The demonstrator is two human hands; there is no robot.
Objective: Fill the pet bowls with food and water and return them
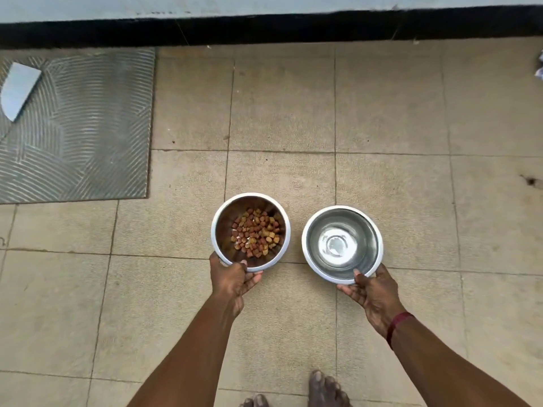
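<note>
Two steel pet bowls with white outsides are held over the tiled floor. The left bowl has brown and tan kibble in its bottom. My left hand grips its near rim, thumb on the rim and fingers underneath. The right bowl holds clear water. My right hand grips that bowl's near rim the same way. A dark red band circles my right wrist. I cannot tell whether the bowls touch the floor.
A grey patterned mat lies at the left with a flat pale grey object on it. A black skirting strip runs along the wall at the top. My bare feet stand at the bottom edge.
</note>
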